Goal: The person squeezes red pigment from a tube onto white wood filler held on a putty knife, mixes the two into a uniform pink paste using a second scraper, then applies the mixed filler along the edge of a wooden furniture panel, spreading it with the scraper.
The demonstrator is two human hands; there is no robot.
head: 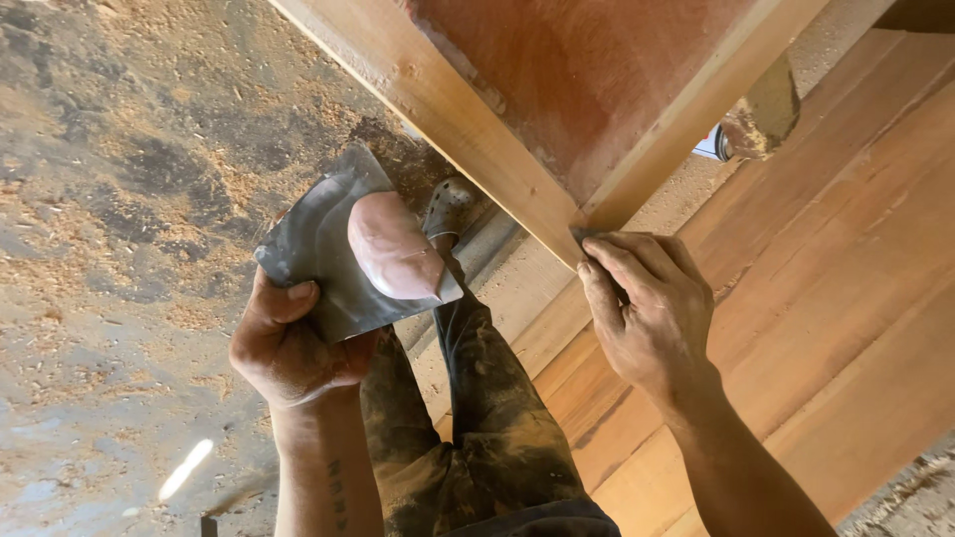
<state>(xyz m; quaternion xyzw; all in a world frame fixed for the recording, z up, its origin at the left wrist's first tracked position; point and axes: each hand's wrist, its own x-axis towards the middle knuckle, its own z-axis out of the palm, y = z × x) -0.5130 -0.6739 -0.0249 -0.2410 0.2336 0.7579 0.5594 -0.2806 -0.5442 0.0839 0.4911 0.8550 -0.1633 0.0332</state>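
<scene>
We note: left hand (pixel 288 343), fingers clamped on a grey metal plate (pixel 323 249) bearing a pinkish putty lump (pixel 393 247); right hand (pixel 647 313), fingers pinched on a small dark scraper (pixel 587 239) pressed against the wooden frame (pixel 477 129) corner, above a sawdust-strewn floor (pixel 119 199).

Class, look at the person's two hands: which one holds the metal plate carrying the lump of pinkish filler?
The left hand. It grips the grey metal plate with the pinkish filler on top. The right hand instead presses against the wooden frame.
</scene>
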